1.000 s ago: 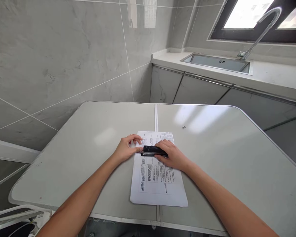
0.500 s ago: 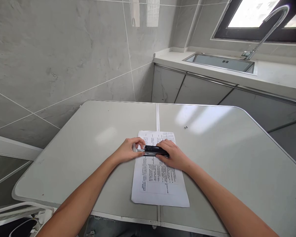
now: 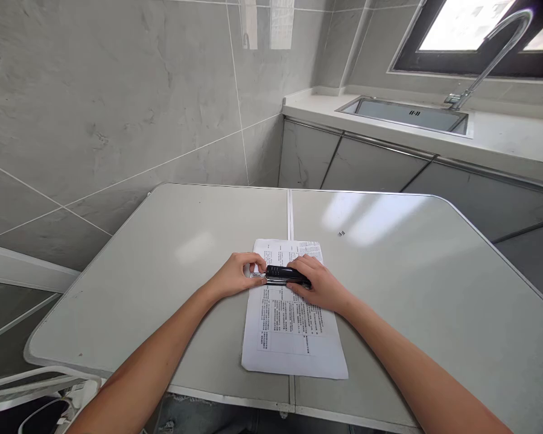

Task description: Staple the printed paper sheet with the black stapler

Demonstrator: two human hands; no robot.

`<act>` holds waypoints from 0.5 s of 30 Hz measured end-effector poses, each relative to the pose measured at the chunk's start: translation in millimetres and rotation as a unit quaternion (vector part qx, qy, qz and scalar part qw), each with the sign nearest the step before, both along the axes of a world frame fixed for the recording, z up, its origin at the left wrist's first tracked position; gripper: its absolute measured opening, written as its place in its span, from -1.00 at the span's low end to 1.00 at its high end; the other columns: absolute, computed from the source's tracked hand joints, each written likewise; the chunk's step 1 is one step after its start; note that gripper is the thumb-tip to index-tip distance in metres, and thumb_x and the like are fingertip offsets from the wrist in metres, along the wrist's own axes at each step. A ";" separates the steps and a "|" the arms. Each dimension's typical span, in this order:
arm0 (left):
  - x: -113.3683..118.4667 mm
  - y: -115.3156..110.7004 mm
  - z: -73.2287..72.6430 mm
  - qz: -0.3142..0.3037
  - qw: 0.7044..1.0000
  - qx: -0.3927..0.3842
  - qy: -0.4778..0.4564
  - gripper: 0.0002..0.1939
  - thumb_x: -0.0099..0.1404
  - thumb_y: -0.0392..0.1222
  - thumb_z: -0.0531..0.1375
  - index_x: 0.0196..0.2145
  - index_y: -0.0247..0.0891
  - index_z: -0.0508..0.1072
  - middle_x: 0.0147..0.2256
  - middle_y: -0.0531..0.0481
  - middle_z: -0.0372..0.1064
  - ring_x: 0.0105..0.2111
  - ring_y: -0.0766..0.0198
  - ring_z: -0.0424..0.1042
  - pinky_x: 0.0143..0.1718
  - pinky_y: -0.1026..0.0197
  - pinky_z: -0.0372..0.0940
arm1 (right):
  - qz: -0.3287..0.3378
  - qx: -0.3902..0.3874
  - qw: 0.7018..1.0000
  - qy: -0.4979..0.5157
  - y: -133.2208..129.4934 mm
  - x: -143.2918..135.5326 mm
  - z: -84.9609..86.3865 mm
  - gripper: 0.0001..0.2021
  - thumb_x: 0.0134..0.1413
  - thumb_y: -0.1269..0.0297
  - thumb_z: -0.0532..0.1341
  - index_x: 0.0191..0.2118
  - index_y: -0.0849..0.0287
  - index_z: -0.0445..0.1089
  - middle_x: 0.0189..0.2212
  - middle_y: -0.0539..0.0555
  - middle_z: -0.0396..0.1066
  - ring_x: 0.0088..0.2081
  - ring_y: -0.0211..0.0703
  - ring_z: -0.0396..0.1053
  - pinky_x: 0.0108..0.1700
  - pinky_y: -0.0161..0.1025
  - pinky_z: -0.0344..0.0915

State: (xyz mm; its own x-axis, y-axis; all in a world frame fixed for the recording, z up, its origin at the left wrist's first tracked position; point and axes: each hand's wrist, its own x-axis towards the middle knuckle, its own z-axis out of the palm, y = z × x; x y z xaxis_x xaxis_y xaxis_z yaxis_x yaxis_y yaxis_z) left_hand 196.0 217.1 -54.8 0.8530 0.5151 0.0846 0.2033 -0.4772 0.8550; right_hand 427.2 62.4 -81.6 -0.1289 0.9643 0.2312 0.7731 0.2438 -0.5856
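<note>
A black stapler (image 3: 282, 273) with a metal base lies crosswise over the upper half of the printed paper sheets (image 3: 294, 355). My right hand (image 3: 315, 282) is wrapped round its right end, fingers on the far side and thumb on the near side. At the stapler's left, metal end, my left hand (image 3: 235, 275) is closed in a pinch, thumb and fingertips at the silver part. What exactly sits between those left fingertips is too small to make out. Printed text runs sideways on the top sheet.
The sheets lie on a pale folding table (image 3: 199, 223), across its centre seam. Small metal pieces, like staples (image 3: 341, 233), rest beyond the paper to the right. A white chair (image 3: 40, 386) stands at the near left. Behind are a counter with a sink (image 3: 402, 114) and cabinets.
The view has shifted very slightly. Both hands, the stapler and the paper stay in the same places on the table.
</note>
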 end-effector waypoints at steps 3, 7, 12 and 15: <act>-0.2 0.9 -1.1 0.002 1.000 -0.001 0.000 -0.86 0.09 -0.17 0.39 -0.34 -0.16 0.59 -0.39 0.05 0.47 -0.41 0.26 0.30 -0.40 0.24 0.16 | 0.000 -0.001 1.000 0.001 -0.4 0.0 -0.1 -0.80 0.30 0.23 0.22 0.01 0.03 0.34 -0.16 0.12 0.45 -0.15 0.03 0.34 -0.09 -0.02 0.29; -0.4 1.2 -1.4 0.003 1.000 -0.010 0.013 -0.86 0.12 -0.14 0.39 -0.32 -0.16 0.58 -0.37 0.05 0.47 -0.39 0.25 0.29 -0.39 0.24 0.14 | 0.000 -0.005 1.000 0.002 -0.3 0.0 -0.6 -0.79 0.29 0.24 0.23 0.01 0.03 0.33 -0.16 0.11 0.44 -0.15 0.02 0.34 -0.08 -0.02 0.28; -0.5 1.3 -1.0 0.005 1.000 -0.006 0.020 -0.88 0.13 -0.18 0.38 -0.32 -0.15 0.58 -0.36 0.05 0.48 -0.36 0.22 0.32 -0.35 0.23 0.15 | 0.002 -0.006 1.000 0.003 -0.1 0.3 -0.5 -0.78 0.30 0.23 0.23 0.03 0.04 0.33 -0.15 0.12 0.44 -0.13 0.03 0.34 -0.08 -0.01 0.28; -0.4 1.2 -1.6 0.000 1.000 0.003 0.019 -0.88 0.12 -0.20 0.38 -0.33 -0.15 0.59 -0.37 0.05 0.48 -0.37 0.22 0.33 -0.35 0.23 0.16 | 0.002 -0.006 1.000 0.003 -0.1 0.3 -0.4 -0.78 0.30 0.22 0.23 0.02 0.04 0.33 -0.16 0.12 0.44 -0.14 0.02 0.34 -0.09 -0.02 0.29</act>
